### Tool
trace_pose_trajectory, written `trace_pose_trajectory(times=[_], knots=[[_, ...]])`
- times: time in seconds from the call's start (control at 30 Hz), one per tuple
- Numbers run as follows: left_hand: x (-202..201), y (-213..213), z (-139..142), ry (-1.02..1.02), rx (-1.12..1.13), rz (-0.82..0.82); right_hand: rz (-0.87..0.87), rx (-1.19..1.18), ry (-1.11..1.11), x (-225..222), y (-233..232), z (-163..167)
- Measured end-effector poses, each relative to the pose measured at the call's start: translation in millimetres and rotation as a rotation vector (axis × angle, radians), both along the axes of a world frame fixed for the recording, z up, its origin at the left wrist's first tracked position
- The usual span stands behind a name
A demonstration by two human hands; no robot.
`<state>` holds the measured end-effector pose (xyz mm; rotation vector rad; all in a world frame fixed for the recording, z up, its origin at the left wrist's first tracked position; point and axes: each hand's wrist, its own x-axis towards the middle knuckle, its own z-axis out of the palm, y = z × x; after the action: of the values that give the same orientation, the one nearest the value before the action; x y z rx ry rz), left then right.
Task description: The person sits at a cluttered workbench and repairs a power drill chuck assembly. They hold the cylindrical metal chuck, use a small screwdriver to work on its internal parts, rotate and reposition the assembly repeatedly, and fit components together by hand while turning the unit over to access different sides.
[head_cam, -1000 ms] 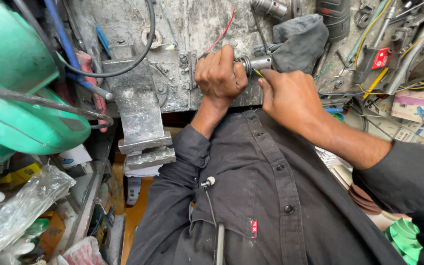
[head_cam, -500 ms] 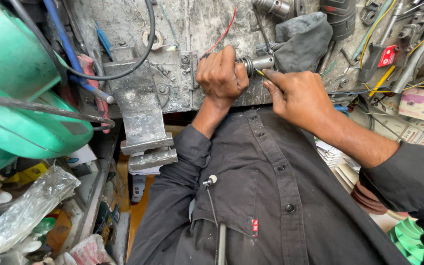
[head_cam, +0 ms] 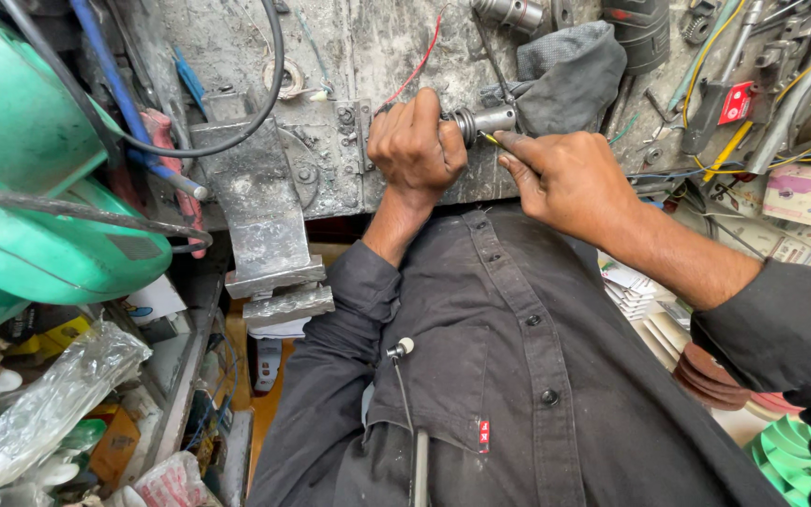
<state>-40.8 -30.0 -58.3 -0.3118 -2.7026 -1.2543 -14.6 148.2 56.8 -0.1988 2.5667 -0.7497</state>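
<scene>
Fingers of left hand wrap the metal cylinder — right hand fingertips pinch its yellow wire

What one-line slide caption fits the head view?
Left hand grips a grey cylindrical metal part at a worn metal workbench, while the right hand touches its end.

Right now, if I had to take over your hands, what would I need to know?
Left hand: closed around a small metal cylinder, held at the bench edge.
Right hand: fingertips pinch a thin yellow-tipped tool against the cylinder's end; whether it is inside is not visible.
Nearby: grey cloth just behind, vise to the left.
Done: cylinder gripped, tool at its end.
Left: the work on that end; the cylinder is not set down.
</scene>
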Motion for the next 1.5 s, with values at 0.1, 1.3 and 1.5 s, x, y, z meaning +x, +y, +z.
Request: trace_pose_trajectory(times=[0.1, 1.3, 1.5], knots=[[-1.1, 0.4, 0.5, -0.001, -0.006, 0.011, 0.012, -0.018, 0.015, -0.9, 2.6, -1.1], [-2.5, 14.4, -2.3, -0.035, -0.048, 0.002, 0.119, -0.015, -0.047, -15.8, 32.2, -15.4], [-1.2, 16.8, -3.4, -0.021, -0.055, 0.003, 0.165, -0.034, -0.034, -17.2, 42.9, -18.7]])
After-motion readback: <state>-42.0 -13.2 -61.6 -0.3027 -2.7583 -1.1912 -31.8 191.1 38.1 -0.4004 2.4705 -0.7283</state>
